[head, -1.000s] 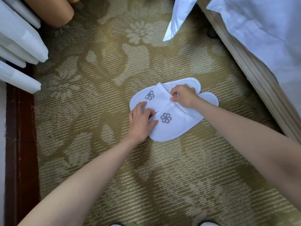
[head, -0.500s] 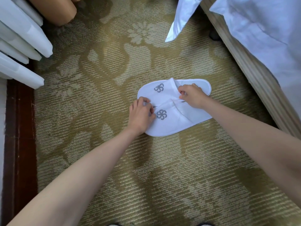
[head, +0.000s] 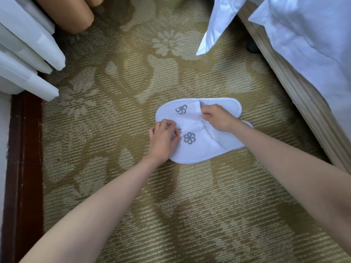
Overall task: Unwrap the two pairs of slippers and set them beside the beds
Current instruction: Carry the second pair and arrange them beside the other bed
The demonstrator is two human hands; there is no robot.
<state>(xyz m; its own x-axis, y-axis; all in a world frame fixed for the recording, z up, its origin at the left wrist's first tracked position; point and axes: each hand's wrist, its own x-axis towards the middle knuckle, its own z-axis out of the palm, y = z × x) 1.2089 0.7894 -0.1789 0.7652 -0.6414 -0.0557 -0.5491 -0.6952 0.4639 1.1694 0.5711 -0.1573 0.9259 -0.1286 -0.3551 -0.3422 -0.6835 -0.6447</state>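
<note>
Since the earlier frames: both slippers lie flatter and more level across the carpet, the far slipper shows more of its heel end, and my left hand has curled from flat-pressed to bunched.

Item, pair one: two white slippers, unwrapped, no packaging visible on them, set on the carpet near the bed at my right, toes toward my left. The near slipper touches the far one along its side.

Item, left hand: fingers drawn together, tips pinching at the toe edge where the two slippers meet.

Item, right hand: fingers curled, pinching the upper of the far slipper at its opening.

Status, as I judge it: pair one placed, being squared up. Pair two not in view; whether it is done I cannot tell.
</note>
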